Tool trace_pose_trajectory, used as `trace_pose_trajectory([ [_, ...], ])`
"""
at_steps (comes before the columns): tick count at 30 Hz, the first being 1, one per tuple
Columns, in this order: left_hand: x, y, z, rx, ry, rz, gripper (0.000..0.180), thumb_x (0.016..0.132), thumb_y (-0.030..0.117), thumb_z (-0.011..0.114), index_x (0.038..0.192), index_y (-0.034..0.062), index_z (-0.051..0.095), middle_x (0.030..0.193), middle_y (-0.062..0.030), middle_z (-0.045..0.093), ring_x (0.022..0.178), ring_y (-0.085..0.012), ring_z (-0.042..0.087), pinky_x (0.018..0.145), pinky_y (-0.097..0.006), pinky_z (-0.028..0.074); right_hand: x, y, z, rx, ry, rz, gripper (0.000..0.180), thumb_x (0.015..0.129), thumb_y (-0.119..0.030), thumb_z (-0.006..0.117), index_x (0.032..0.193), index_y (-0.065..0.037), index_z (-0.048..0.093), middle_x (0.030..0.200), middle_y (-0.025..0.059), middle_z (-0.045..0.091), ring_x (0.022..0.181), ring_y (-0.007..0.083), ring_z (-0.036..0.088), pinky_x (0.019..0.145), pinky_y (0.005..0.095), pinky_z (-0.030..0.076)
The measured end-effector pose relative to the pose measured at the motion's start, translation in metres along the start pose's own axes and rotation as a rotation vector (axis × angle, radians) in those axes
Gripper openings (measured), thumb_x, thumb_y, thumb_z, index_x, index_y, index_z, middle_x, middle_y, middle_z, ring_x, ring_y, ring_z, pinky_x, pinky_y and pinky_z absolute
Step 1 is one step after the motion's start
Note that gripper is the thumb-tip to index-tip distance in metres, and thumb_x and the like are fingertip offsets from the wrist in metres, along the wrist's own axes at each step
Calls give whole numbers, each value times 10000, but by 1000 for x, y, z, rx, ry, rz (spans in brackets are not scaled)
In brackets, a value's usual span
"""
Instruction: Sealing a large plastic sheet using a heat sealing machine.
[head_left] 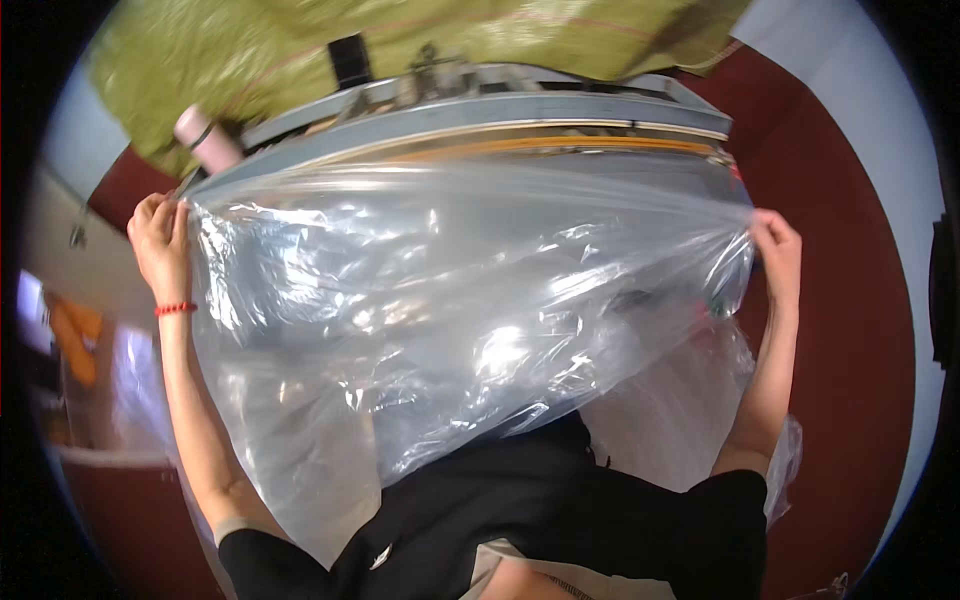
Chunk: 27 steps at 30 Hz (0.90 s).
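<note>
a wide, shiny sheet of clear, colourless plastic film [470,270] is stretched between the person's two hands, which stand well apart. the left hand [160,235] has its fingers drawn in narrow on the film's upper left corner, with the film running off to its right and hanging down beside the forearm; a red beaded bracelet [176,309] circles that wrist. the right hand [780,255] pinches the upper right edge between thumb and fingers, so the film lies to its left — gathered into folds that fan out from the grip. between the hands the top edge runs nearly straight, and below it the film sags in bright creases towards the person's black short-sleeved top [530,470]. just beyond the film's top edge is a long blue-grey metal frame [500,110], with a thin orange strip [560,145] along its near side. a pink cylindrical bottle [208,138] leans near the frame's left end — beyond the left hand — and a yellow-green crinkled cover [500,30] spreads behind.
</note>
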<state>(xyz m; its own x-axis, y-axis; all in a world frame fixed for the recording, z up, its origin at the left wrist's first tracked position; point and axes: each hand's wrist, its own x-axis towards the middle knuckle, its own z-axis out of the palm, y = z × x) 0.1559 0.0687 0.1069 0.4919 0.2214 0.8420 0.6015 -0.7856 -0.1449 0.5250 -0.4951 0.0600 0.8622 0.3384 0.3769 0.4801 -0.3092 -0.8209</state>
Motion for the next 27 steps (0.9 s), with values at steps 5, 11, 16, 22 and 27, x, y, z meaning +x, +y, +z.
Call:
trace_pose_trajectory([
  [5,8,41,43,-1840,-228,-913,122,872,192,472,942,104,517,807,0,545,693,-60,496,602,-197,405,13,-2,-59,791,424,-157,140,860,-162,493,926,-48,540,788,-10,534,655,32,465,563,153,372],
  [11,-84,61,163,-992,-568,-757,266,830,255,538,615,107,485,546,78,389,478,-25,321,424,-192,246,45,137,-19,-176,258,255,310,781,-316,581,666,-27,590,622,-5,547,592,91,468,588,252,396],
  [16,-107,82,162,-1050,-681,-834,209,829,218,545,663,93,535,543,74,419,471,-21,341,422,-182,259,27,180,-19,-146,248,346,401,761,-383,583,548,-45,555,519,-17,469,490,76,412,474,234,332],
  [22,-114,74,173,-1045,-638,-752,190,835,195,542,680,85,539,543,72,424,464,-15,339,407,-181,249,0,176,-31,-247,187,442,408,758,-355,573,564,3,549,511,51,504,491,129,483,496,275,391],
  [27,-109,91,154,-1032,-687,-673,188,835,183,549,686,69,536,571,71,430,505,-11,335,457,-167,262,-61,143,-56,-200,19,696,353,772,-307,579,570,-19,558,519,53,513,450,121,493,429,275,392],
])
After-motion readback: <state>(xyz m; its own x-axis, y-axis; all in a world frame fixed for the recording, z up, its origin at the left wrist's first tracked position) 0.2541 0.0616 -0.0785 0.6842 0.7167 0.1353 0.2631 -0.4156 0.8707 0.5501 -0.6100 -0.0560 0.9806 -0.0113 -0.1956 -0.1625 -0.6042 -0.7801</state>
